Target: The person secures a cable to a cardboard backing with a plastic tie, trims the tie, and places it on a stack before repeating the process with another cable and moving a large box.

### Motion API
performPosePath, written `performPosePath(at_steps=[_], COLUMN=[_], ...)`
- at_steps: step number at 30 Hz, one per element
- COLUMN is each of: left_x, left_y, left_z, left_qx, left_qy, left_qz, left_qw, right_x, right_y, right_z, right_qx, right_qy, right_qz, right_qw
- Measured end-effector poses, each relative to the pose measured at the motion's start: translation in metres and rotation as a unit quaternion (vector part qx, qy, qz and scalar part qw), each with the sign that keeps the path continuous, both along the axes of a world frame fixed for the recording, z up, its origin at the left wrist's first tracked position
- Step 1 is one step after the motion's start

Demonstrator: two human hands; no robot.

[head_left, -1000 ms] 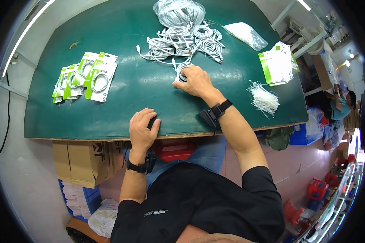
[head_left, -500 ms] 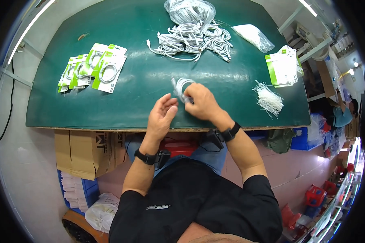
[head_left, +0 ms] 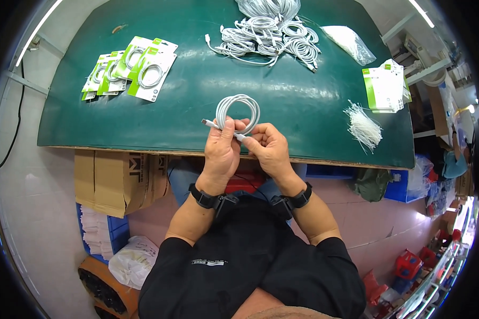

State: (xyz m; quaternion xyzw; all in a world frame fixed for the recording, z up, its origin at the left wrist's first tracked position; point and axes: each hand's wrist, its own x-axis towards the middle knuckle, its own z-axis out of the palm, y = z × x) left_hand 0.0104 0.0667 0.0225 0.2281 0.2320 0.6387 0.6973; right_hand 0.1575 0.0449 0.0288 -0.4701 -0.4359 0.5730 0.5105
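A coiled white charging cable [head_left: 255, 110] is held up between both hands near the table's front edge. My left hand [head_left: 222, 150] is closed on the left lower part of the coil, with one plug sticking out to the left past the thumb. My right hand [head_left: 271, 150] pinches the cable's other plug at the bottom of the coil. Farther back lies a pile of similar coiled cables [head_left: 245, 40], partly spilling from a clear plastic bag [head_left: 269, 7]. To the left, several green and white cards with cables [head_left: 151, 76] overlap one another.
The green table [head_left: 186, 119] carries a bundle of white cable ties [head_left: 364, 126] at the right. Behind it are a stack of green and white cards [head_left: 384, 87] and a bag of white ties [head_left: 351, 43]. Below the left front edge stands a cardboard box [head_left: 109, 181].
My left hand, open before, now grips the cable coil too. The coil has come nearer, between both hands, and my right hand has shifted to its lower plug. The view has tilted slightly.
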Motion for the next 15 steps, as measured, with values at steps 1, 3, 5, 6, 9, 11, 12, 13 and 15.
performPosePath(at_steps=[1,3,5,6,9,11,12,13,15], left_x=[-0.002,-0.006,-0.003,0.000,0.007,0.010,0.008,0.004,-0.004], left_y=[0.000,0.000,0.000,0.000,-0.006,-0.012,-0.011,-0.008,-0.003], left_z=[-0.001,-0.001,-0.001,0.002,0.010,0.012,0.011,0.008,0.003], left_qx=[0.007,0.022,0.020,0.019,0.016,0.013,0.013,0.021,0.037], left_qy=[-0.013,-0.040,-0.034,-0.028,-0.019,-0.013,-0.011,-0.031,-0.072], left_qz=[-0.015,-0.046,-0.030,-0.016,-0.008,-0.016,-0.015,-0.023,-0.039], left_qw=[1.000,0.998,0.999,0.999,1.000,1.000,1.000,0.999,0.996], right_x=[-0.002,-0.003,-0.004,-0.006,-0.012,-0.007,-0.003,0.001,0.009], right_y=[-0.001,-0.002,-0.003,-0.004,-0.006,-0.009,-0.011,-0.012,-0.012], right_z=[0.001,0.007,0.010,0.008,-0.002,-0.001,0.001,0.001,0.000], right_qx=[-0.025,-0.036,-0.056,-0.056,-0.041,-0.043,-0.046,-0.048,-0.044], right_qy=[0.021,0.054,0.119,0.120,0.102,0.106,0.109,0.112,0.094], right_qz=[0.007,0.016,0.034,0.034,0.044,0.047,0.050,0.054,0.055], right_qw=[0.999,0.998,0.991,0.991,0.993,0.992,0.992,0.991,0.993])
